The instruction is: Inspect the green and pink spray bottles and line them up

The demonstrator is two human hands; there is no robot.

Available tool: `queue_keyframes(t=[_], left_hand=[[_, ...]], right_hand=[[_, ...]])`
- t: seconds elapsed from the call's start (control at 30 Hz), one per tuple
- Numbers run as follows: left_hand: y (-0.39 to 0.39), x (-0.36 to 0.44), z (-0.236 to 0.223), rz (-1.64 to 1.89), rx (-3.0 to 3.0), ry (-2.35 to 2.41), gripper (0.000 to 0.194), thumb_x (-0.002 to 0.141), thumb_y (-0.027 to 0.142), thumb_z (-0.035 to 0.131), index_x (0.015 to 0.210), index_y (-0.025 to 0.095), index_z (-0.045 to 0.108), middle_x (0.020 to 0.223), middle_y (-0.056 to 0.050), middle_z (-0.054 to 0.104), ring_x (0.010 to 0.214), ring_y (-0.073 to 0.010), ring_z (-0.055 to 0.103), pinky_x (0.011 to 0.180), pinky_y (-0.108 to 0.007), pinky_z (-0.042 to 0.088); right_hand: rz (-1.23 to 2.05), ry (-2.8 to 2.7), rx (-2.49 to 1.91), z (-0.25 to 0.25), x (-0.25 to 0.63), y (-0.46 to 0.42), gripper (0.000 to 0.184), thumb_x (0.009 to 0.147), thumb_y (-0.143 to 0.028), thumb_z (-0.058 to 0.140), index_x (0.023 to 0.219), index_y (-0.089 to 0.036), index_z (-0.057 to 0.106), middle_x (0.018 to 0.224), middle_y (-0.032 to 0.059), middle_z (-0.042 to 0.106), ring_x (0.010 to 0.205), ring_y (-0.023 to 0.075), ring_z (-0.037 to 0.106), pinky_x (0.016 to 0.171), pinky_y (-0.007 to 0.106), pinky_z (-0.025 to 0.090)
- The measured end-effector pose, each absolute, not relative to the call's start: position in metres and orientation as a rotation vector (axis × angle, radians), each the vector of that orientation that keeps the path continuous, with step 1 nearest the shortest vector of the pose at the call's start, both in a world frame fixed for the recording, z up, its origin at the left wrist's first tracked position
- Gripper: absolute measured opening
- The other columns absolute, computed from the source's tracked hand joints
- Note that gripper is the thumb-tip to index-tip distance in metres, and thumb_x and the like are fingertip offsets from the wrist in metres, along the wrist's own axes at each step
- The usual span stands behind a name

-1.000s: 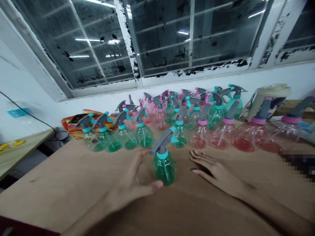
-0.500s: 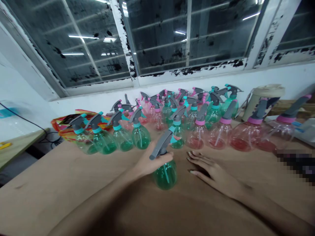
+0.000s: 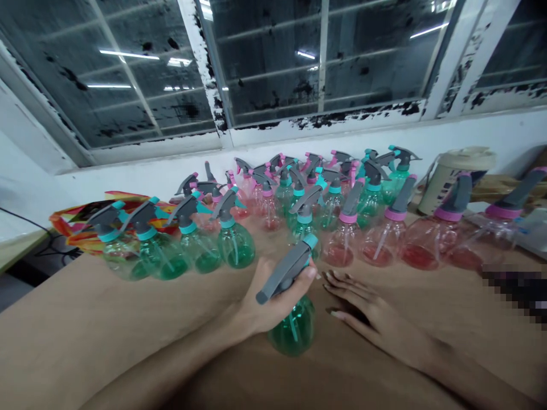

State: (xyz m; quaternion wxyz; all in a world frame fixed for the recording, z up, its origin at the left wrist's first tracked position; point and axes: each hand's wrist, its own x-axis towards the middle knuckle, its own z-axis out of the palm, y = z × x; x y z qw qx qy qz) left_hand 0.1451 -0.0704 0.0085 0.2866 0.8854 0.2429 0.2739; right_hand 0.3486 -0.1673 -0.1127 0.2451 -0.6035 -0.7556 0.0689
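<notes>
A green spray bottle (image 3: 294, 330) with a grey trigger head stands tilted on the brown table (image 3: 106, 330) in front of me. My left hand (image 3: 267, 299) is wrapped round its neck, under the trigger head. My right hand (image 3: 367, 316) lies flat on the table just right of the bottle, fingers stretched out, holding nothing. Behind them stand a row of green spray bottles (image 3: 235, 242) and a row of pink spray bottles (image 3: 387, 242).
Several more green and pink bottles crowd the back by the white wall under the windows. A beige jug (image 3: 453, 176) stands at the back right. A striped bag (image 3: 77, 228) lies at the left edge. A blurred-out patch (image 3: 517, 287) is at the right.
My left hand went from resting beside the bottle's base up to its neck and closed round it. The bottle has tilted. My right hand stayed flat.
</notes>
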Motion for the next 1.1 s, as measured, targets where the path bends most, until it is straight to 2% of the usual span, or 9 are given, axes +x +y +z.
queue_keyframes(t=[0.1, 0.2, 0.27, 0.43, 0.57, 0.7, 0.93, 1.1], left_hand=[[-0.0702, 0.1448, 0.0112, 0.709, 2.375, 0.525, 0.020, 0.089, 0.029, 0.044, 0.078, 0.019, 0.056, 0.070, -0.001, 0.062, 0.067, -0.0145, 0.061, 0.063, -0.026, 0.050], [-0.0700, 0.1451, 0.0113, 0.755, 2.347, 0.425, 0.016, 0.087, 0.026, 0.048, 0.094, 0.018, 0.060, 0.081, -0.003, 0.065, 0.078, -0.0165, 0.064, 0.071, -0.028, 0.052], [-0.0700, 0.1452, 0.0104, 0.812, 2.327, 0.389, 0.026, 0.084, 0.028, 0.053, 0.107, 0.018, 0.059, 0.087, -0.005, 0.066, 0.081, -0.0177, 0.064, 0.073, -0.029, 0.052], [-0.0702, 0.1430, 0.0103, 0.660, 2.277, 0.486, 0.039, 0.080, 0.033, 0.059, 0.116, 0.018, 0.055, 0.067, 0.000, 0.063, 0.059, -0.0154, 0.060, 0.059, -0.027, 0.053], [-0.0724, 0.1427, 0.0116, 0.622, 2.193, 0.495, 0.042, 0.081, 0.030, 0.059, 0.122, 0.020, 0.051, 0.069, 0.001, 0.064, 0.066, -0.0165, 0.062, 0.066, -0.029, 0.053], [-0.0752, 0.1456, 0.0130, 0.705, 2.167, 0.515, 0.033, 0.084, 0.027, 0.054, 0.117, 0.021, 0.053, 0.081, -0.001, 0.063, 0.072, -0.0162, 0.060, 0.071, -0.029, 0.051], [-0.0757, 0.1457, 0.0153, 0.762, 2.156, 0.457, 0.023, 0.083, 0.029, 0.051, 0.102, 0.019, 0.057, 0.070, 0.000, 0.060, 0.062, -0.0151, 0.057, 0.059, -0.026, 0.050], [-0.0738, 0.1447, 0.0160, 0.744, 2.204, 0.414, 0.016, 0.085, 0.029, 0.047, 0.090, 0.018, 0.058, 0.076, -0.001, 0.062, 0.063, -0.0137, 0.059, 0.059, -0.024, 0.049]], right_hand=[[0.180, -2.062, -1.651, -0.1120, 0.3483, -0.1682, 0.052, 0.091, -0.040, 0.045, 0.139, -0.024, 0.035, 0.143, 0.0036, 0.040, 0.132, 0.0220, 0.033, 0.108, 0.046, 0.031], [0.181, -2.065, -1.657, -0.1121, 0.3486, -0.1692, 0.050, 0.091, -0.040, 0.045, 0.138, -0.024, 0.038, 0.143, 0.0034, 0.040, 0.132, 0.0221, 0.033, 0.108, 0.045, 0.031], [0.189, -2.054, -1.654, -0.1130, 0.3492, -0.1698, 0.050, 0.090, -0.039, 0.046, 0.138, -0.025, 0.038, 0.143, 0.0026, 0.040, 0.132, 0.0222, 0.033, 0.108, 0.045, 0.031], [0.214, -2.054, -1.648, -0.1137, 0.3497, -0.1701, 0.051, 0.090, -0.038, 0.047, 0.138, -0.026, 0.037, 0.144, 0.0029, 0.039, 0.132, 0.0224, 0.032, 0.107, 0.046, 0.032], [0.200, -2.076, -1.672, -0.1108, 0.3489, -0.1699, 0.051, 0.090, -0.039, 0.046, 0.138, -0.024, 0.038, 0.144, 0.0037, 0.039, 0.132, 0.0222, 0.033, 0.107, 0.046, 0.032], [0.218, -2.069, -1.656, -0.1108, 0.3490, -0.1700, 0.051, 0.090, -0.038, 0.046, 0.138, -0.025, 0.037, 0.144, 0.0034, 0.039, 0.132, 0.0223, 0.033, 0.107, 0.046, 0.032], [0.203, -2.063, -1.656, -0.1103, 0.3490, -0.1692, 0.050, 0.090, -0.038, 0.047, 0.138, -0.025, 0.039, 0.143, 0.0031, 0.040, 0.132, 0.0219, 0.034, 0.107, 0.045, 0.032], [0.221, -2.062, -1.660, -0.1091, 0.3490, -0.1700, 0.049, 0.090, -0.038, 0.047, 0.137, -0.025, 0.040, 0.143, 0.0033, 0.041, 0.132, 0.0223, 0.033, 0.108, 0.045, 0.032]])
